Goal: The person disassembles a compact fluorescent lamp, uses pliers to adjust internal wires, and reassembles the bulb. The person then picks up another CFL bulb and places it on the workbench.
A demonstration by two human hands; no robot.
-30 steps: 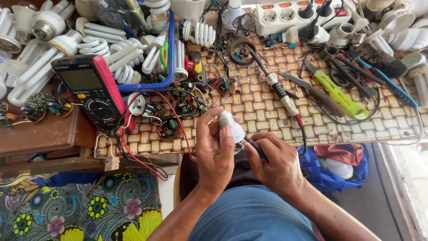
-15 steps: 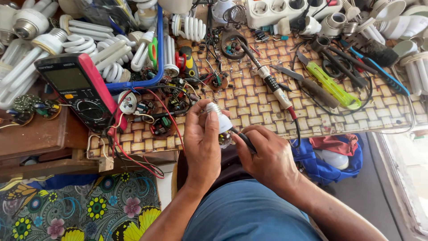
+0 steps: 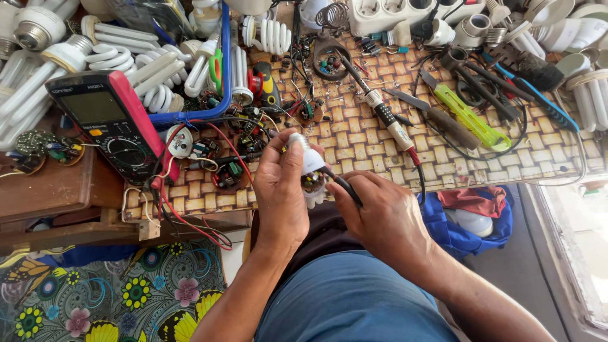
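Note:
My left hand (image 3: pixel 280 183) grips a white lamp base (image 3: pixel 309 159), open end toward me, with a small circuit board (image 3: pixel 312 182) showing inside. My right hand (image 3: pixel 380 212) holds a thin black-handled tool (image 3: pixel 341 183) whose tip reaches into the lamp base. Both hands hover just over the near edge of the woven mat (image 3: pixel 506 161), above my lap.
A red and black multimeter (image 3: pixel 107 123) with red leads lies at left. A blue tray (image 3: pixel 223 76) holds several spiral lamps. A soldering iron (image 3: pixel 386 120), green cutter (image 3: pixel 468 117), pliers, white power strip (image 3: pixel 396 12) and loose circuit boards cover the mat. A blue bag (image 3: pixel 468 221) sits below right.
Both hands with the lamp base have stayed together near the mat's edge; the view has shifted slightly downward. My right hand's tool tip now sits inside the base.

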